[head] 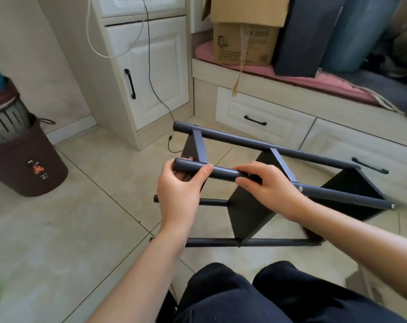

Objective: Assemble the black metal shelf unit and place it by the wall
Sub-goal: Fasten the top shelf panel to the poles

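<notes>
- My left hand [179, 187] curls round the near upper tube [221, 172] at its free end; my right hand [267, 183] grips it mid-length, steadying it.
- The black metal shelf unit [256, 206] lies sideways on the tiled floor [81, 217], so joints face me; white cabinet [151, 73] beyond.

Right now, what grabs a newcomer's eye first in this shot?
The black shelf unit lying on its side on the tiled floor at center, with the left hand and right hand both gripping its near top tube. Next, the brown bin at far left and the cardboard box on the bench behind.
</notes>
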A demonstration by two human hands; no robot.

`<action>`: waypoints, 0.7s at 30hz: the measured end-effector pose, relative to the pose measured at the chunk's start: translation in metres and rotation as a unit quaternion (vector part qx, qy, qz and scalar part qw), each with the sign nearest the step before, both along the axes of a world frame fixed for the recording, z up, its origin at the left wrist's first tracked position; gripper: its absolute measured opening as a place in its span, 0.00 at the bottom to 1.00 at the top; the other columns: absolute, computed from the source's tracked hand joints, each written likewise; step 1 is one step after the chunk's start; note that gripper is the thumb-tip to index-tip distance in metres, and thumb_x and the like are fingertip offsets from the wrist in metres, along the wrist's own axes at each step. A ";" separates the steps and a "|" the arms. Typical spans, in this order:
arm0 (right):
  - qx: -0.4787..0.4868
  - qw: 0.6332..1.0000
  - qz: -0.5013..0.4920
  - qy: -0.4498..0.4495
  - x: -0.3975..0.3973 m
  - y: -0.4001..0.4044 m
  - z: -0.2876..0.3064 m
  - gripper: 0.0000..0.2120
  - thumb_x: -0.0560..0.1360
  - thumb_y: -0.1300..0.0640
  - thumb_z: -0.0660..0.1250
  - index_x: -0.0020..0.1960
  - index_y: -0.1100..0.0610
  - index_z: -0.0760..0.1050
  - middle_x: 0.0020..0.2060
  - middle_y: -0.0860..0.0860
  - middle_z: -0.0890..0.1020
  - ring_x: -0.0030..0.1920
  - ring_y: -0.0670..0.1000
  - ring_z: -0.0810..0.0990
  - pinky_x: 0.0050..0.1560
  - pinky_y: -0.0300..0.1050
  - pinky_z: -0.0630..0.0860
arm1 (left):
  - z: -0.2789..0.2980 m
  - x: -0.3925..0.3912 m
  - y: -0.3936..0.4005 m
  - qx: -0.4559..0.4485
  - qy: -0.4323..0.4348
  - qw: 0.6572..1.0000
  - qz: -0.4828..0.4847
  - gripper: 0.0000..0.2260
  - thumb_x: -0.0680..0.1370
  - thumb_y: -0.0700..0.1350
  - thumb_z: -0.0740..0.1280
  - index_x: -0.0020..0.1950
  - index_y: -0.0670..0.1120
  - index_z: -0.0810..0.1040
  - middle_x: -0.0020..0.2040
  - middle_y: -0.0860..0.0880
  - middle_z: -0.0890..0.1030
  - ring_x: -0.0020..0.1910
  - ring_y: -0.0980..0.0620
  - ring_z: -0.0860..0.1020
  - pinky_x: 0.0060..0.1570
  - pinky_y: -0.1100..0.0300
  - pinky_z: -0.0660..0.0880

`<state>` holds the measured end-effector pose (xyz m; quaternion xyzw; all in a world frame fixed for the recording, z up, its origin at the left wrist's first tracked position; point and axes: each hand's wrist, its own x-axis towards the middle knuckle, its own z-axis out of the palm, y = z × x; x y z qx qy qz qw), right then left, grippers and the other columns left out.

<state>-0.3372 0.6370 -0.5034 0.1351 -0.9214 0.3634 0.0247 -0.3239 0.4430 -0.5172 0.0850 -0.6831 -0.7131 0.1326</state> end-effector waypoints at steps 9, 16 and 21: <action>-0.221 0.974 -0.055 -0.016 0.017 0.006 0.073 0.09 0.78 0.55 0.68 0.53 0.41 0.79 0.45 0.42 0.84 0.50 0.42 0.81 0.50 0.34 0.74 | 0.109 0.014 0.011 -0.090 0.100 0.985 -0.112 0.34 0.76 0.45 0.75 0.74 0.61 0.61 0.71 0.53 0.74 0.69 0.55 0.74 0.63 0.59 0.77; -0.415 0.899 -0.135 -0.019 0.027 0.052 0.095 0.09 0.79 0.57 0.66 0.54 0.59 0.82 0.41 0.52 0.85 0.45 0.50 0.83 0.49 0.43 0.75 | 0.128 0.033 0.022 -0.487 0.086 0.861 -0.117 0.37 0.79 0.45 0.70 0.81 0.58 0.52 0.81 0.56 0.56 0.81 0.54 0.54 0.79 0.45 0.53; -0.503 0.848 -0.161 -0.036 0.023 0.086 0.102 0.16 0.79 0.49 0.62 0.46 0.60 0.80 0.37 0.54 0.81 0.38 0.50 0.79 0.50 0.46 0.73 | 0.121 0.035 0.021 -0.592 0.089 0.797 -0.073 0.33 0.83 0.43 0.62 0.82 0.57 0.47 0.82 0.56 0.53 0.81 0.54 0.51 0.78 0.45 0.51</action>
